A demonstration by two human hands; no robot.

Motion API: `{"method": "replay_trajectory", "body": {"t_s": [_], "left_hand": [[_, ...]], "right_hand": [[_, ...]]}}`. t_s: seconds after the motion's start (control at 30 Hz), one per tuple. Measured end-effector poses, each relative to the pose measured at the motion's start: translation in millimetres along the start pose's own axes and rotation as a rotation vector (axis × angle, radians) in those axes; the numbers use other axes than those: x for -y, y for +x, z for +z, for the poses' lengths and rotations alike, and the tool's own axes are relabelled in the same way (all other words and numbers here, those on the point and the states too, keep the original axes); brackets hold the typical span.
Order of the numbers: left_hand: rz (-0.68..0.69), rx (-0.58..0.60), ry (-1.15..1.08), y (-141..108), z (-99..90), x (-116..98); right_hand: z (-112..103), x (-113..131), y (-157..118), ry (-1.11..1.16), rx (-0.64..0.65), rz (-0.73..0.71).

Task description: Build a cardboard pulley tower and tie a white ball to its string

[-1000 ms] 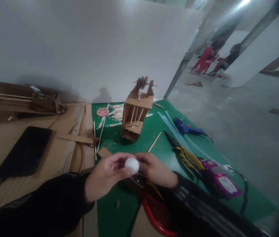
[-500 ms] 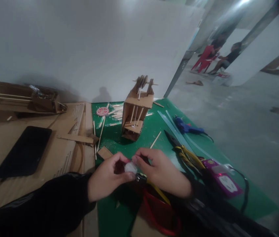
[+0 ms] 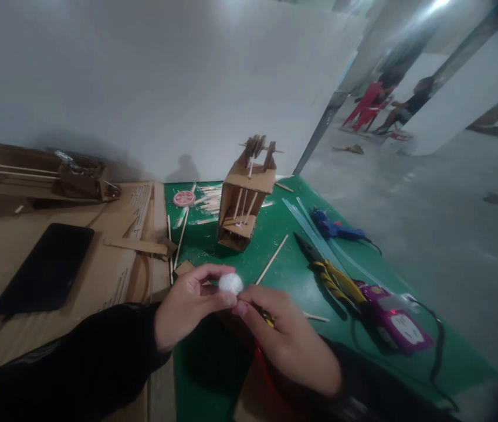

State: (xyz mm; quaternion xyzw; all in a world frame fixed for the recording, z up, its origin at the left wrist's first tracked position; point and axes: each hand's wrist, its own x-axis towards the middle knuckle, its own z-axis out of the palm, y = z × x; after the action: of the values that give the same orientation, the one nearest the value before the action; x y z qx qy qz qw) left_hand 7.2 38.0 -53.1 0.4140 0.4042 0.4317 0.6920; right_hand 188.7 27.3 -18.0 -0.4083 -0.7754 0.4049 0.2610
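Note:
My left hand (image 3: 191, 305) pinches a small white ball (image 3: 230, 283) between thumb and fingers. Its surface looks fibrous, but I cannot tell what it is made of. Close by, my right hand (image 3: 281, 334) has thumb and forefinger pressed together at the ball's lower right edge; whatever is between them is too small to make out. A tool with a red handle (image 3: 267, 366) is mostly hidden under my right hand. Beyond both hands, a cardboard frame (image 3: 249, 179) stands upright, with sticks inside and cardboard discs on a stick at its top.
To the right lie long-nosed pliers (image 3: 336, 275), a blue glue gun (image 3: 334, 225), clear glue sticks (image 3: 308, 225) and a purple power box (image 3: 400, 325) with a cord. At left are a phone (image 3: 46, 266) and another cardboard build (image 3: 50, 176). Loose wooden sticks (image 3: 209, 202) lie behind.
The white ball has risen and turned more into view in my left hand. My right hand has moved lower, now covering more of the red-handled tool and uncovering more of a wooden stick.

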Motion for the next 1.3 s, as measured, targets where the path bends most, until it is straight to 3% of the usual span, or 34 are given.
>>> {"method": "replay_trajectory", "body": {"t_s": [0.3, 0.5, 0.7, 0.9, 1.1, 1.3], "left_hand": [[0.017, 0.029, 0.034, -4, 3.6, -7], [-0.047, 0.151, 0.014, -4, 3.2, -2], [-0.131, 0.179, 0.097, -3, 4.8, 2], [-0.03, 0.073, 0.216, -3, 5.2, 4], [-0.026, 0.041, 0.067, 3, 1.2, 3], [-0.035, 0.022, -0.072, 2, -0.1, 2]], "right_hand": [[-1, -33, 17, 0.138, 0.137, 0.147], [-16, -45, 31, 0.121, 0.14, 0.193], [-31, -34, 40, 0.031, 0.136, 0.185], [-29, -9, 34, -0.058, 0.051, 0.134], [-16, 12, 14, -0.171, -0.047, 0.042], [-4, 11, 2, -0.193, -0.137, -0.085]]}}
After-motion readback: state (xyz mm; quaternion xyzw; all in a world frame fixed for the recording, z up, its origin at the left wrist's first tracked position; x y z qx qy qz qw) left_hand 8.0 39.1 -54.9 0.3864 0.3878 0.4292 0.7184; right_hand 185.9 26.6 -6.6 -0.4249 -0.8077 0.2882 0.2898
